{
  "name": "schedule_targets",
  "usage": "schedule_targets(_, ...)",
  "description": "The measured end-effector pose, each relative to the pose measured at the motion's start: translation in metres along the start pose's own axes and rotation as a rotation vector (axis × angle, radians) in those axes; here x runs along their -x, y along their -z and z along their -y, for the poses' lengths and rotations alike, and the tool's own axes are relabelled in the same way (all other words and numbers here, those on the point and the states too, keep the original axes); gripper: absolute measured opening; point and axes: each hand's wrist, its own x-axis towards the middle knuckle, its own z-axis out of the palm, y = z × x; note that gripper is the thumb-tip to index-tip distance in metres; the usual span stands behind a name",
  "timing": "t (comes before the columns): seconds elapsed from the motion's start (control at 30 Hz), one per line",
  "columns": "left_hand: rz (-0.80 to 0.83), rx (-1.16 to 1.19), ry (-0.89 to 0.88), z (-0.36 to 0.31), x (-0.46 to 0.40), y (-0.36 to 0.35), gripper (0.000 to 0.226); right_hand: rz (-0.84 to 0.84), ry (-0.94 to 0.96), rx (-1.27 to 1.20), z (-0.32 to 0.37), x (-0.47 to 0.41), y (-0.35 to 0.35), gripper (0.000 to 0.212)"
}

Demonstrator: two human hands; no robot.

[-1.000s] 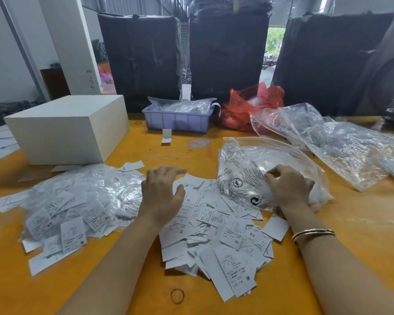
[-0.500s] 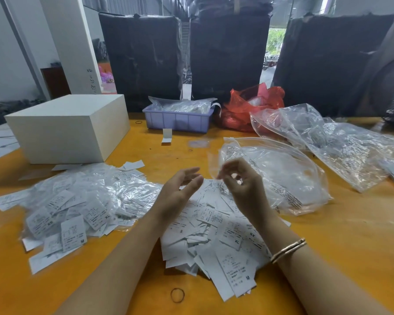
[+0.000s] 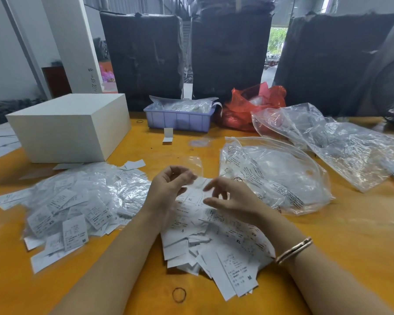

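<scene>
left hand [image 3: 168, 189]: the fingers are curled, and the fingertips pinch the small clear bag.
small clear bag [image 3: 194, 165]: it sticks up just above the left fingertips. It is see-through and blurry, so its edges are hard to find.
right hand [image 3: 233, 200]: the fingers are spread apart and a little bent. They hold nothing that I can see.
paper tag [image 3: 200, 182]: it is between the two sets of fingertips. I cannot tell which fingers touch it.
loose tags [image 3: 216, 237]: they lie under both hands, partly hidden by them.
bagged tags [image 3: 77, 201]: they lie to the left of the left fingers.
big clear bag [image 3: 275, 176]: it is just right of the right fingers. Its print is too small to read.
</scene>
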Motion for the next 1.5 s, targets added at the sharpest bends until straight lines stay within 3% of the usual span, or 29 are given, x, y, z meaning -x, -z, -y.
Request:
schedule_targets(0.1,-0.023,-0.036,0.017,0.002,-0.002,0.002,0.013,0.109,-0.062,0.158,-0.010,0.004,0.009,0.016)
schedule_targets(0.37,-0.025,-0.109,-0.004,0.002,0.001,0.000,0.014,0.193,-0.127,-0.022,-0.019,0.005,0.012,0.017)
schedule_targets(0.47,-0.007,-0.100,-0.004,0.002,0.001,-0.001,0.025,0.096,-0.156,-0.292,-0.022,0.006,0.014,0.010)
schedule_targets(0.57,0.015,-0.054,-0.005,0.001,0.002,-0.001,0.040,-0.111,-0.123,-0.624,-0.022,0.005,0.014,0.011)
schedule_targets(0.7,-0.007,-0.016,0.022,0.001,0.001,-0.002,0.041,-0.263,-0.068,-0.785,-0.013,0.002,0.013,0.020)
schedule_targets(0.9,-0.102,0.259,0.100,-0.001,-0.003,-0.001,0.017,0.121,-0.090,-0.774,0.008,0.002,-0.001,0.023)
schedule_targets(1.0,-0.063,0.339,0.140,-0.002,-0.002,-0.004,0.007,0.152,-0.108,-0.738,0.013,0.000,-0.013,0.024)
schedule_targets(1.2,0.026,0.305,0.166,0.000,-0.001,-0.008,0.015,0.017,-0.116,-0.764,0.009,-0.003,-0.013,0.024)
schedule_targets(1.33,0.021,0.295,0.190,0.001,-0.001,-0.008,0.003,-0.124,-0.094,-0.779,0.003,-0.006,-0.009,0.025)
schedule_targets(1.5,0.018,0.278,0.209,0.000,0.000,-0.006,0.005,-0.261,-0.063,-0.742,-0.003,-0.007,-0.004,0.025)
